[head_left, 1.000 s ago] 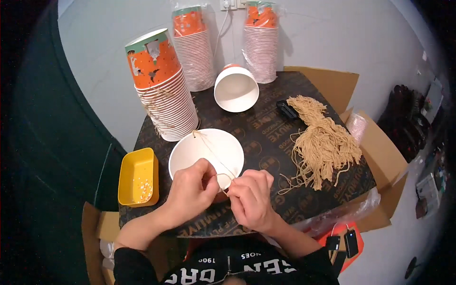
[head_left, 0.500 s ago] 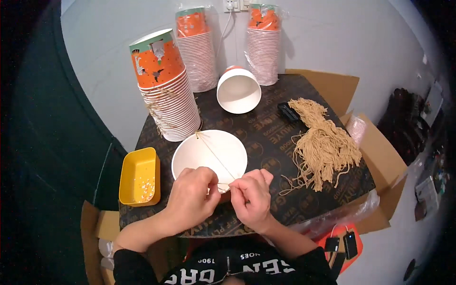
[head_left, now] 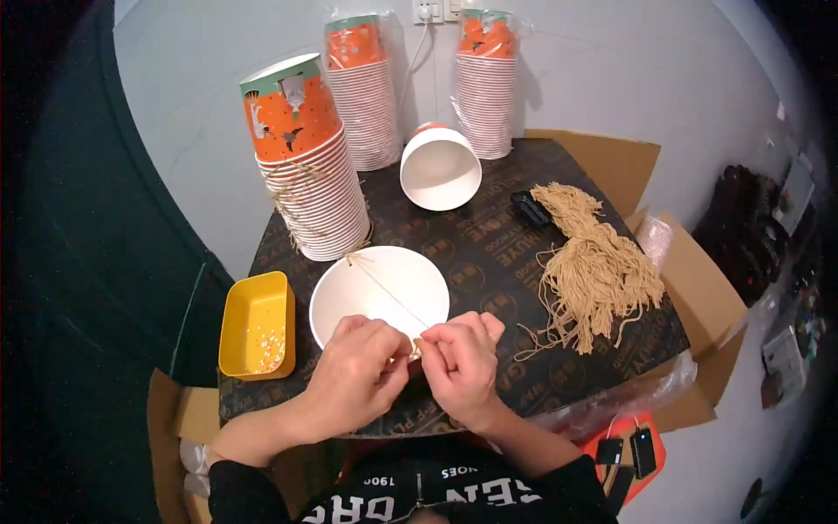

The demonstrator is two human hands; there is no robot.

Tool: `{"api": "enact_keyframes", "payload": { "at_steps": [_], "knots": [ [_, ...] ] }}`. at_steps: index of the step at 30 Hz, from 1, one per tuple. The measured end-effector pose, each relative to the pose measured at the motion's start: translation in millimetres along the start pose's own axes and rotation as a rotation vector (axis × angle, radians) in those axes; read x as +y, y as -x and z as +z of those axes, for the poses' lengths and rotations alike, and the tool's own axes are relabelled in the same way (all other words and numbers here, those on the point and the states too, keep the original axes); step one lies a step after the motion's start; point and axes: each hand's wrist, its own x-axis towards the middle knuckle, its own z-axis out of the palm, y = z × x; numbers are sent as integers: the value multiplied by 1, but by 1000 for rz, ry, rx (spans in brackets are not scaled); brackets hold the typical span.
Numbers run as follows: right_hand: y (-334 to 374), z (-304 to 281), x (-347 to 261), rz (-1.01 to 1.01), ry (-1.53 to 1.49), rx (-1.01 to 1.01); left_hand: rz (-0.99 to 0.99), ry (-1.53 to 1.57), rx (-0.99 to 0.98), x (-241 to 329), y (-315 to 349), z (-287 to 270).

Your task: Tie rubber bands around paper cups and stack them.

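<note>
A white-lined paper bucket (head_left: 367, 293) sits in front of me, its mouth tilted up toward me. A thin tan string (head_left: 394, 299) is tied at its far rim and runs across the mouth to the near rim. There my left hand (head_left: 353, 371) is closed, its fingertips pinching the string's end. Just beside it my right hand (head_left: 461, 371) also pinches the string, thumb against forefinger. The fingertips of both hands nearly meet at the near rim and hide the knot or hole there.
A tall stack of orange buckets (head_left: 292, 113) with strings stands behind left, with two wrapped stacks (head_left: 362, 105) farther back. An empty-looking bucket (head_left: 441, 175) lies on its side. A yellow tray (head_left: 230, 327) holds small bits. At right are tan strings (head_left: 602, 279) and a black object (head_left: 530, 209).
The bucket has shifted slightly left and toward me. My hands have come closer together at its near rim, the left fingertips moving right toward the right ones.
</note>
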Motion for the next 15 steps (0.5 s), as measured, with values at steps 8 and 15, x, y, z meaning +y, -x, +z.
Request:
{"api": "enact_keyframes", "payload": {
  "at_steps": [8, 15],
  "knots": [
    [-2, -6, 1, -56, 47, -73, 25, 18, 20, -2, 0, 3],
    [-7, -15, -2, -100, 37, -170, 36, 39, 46, -3, -1, 4]
  ]
}}
